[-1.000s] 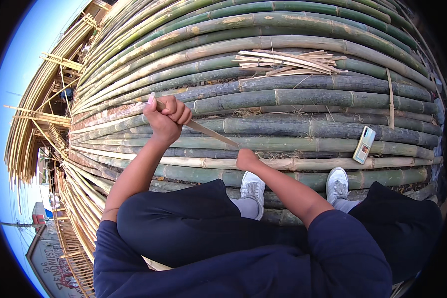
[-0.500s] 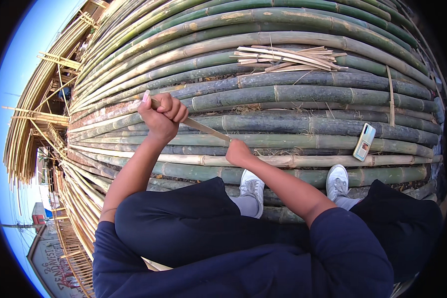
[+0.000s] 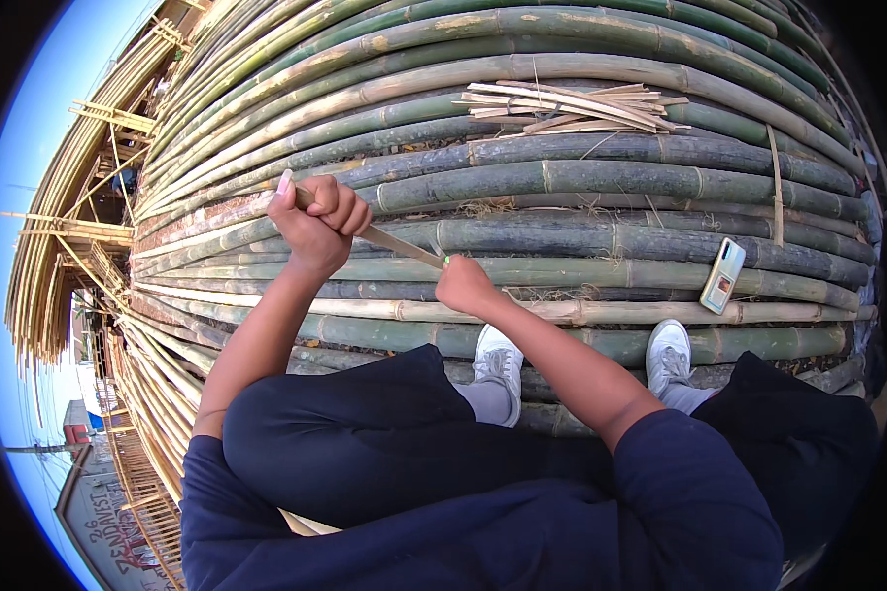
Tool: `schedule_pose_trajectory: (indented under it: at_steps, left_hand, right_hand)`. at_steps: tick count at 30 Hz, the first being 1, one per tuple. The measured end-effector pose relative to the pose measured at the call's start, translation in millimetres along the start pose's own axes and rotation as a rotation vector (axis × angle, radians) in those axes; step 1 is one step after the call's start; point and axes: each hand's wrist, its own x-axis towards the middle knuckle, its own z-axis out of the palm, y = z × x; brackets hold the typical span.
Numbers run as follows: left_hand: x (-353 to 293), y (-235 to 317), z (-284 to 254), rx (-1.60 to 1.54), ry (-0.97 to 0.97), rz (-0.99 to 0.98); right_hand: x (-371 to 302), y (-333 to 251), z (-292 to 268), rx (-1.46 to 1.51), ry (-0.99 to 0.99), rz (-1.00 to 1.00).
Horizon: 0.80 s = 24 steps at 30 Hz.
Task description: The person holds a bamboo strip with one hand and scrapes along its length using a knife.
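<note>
My left hand (image 3: 315, 227) is closed around one end of a thin, flat bamboo strip (image 3: 399, 243), thumb pointing up. From there the strip slants down to the right and runs into my right hand (image 3: 465, 287). That hand is a closed fist with its back toward me. A small bright green spot shows at its top edge, too small to name, and the fingers' grip is hidden. Both hands are above a bed of green and grey bamboo poles (image 3: 522, 236), in front of my bent knees.
A pile of split bamboo strips (image 3: 572, 106) lies on the poles ahead. To the right, a phone (image 3: 722, 276) rests near my right shoe (image 3: 669, 355), and a single strip (image 3: 777, 187) lies across the poles. Stacked bamboo (image 3: 54, 227) stands on a rack at far left.
My right hand has moved slightly up and left, closer to my left hand, so less strip shows between them. The green spot has come into sight. My left hand keeps its grip.
</note>
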Motion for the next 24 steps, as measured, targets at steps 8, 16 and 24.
schedule_pose_trajectory:
  at_steps: [8, 16, 24]
  left_hand:
    - [0, -1, -2, -0.017, 0.0, -0.009]
    - [-5, 4, -7, 0.006, -0.006, 0.005]
    - [6, -7, 4, -0.002, -0.02, -0.016]
  right_hand:
    - [27, 50, 12, -0.104, 0.216, -0.152]
    - [-22, -35, -30, -0.127, -0.065, -0.042]
    - [61, 114, 21, -0.272, 0.355, -0.321]
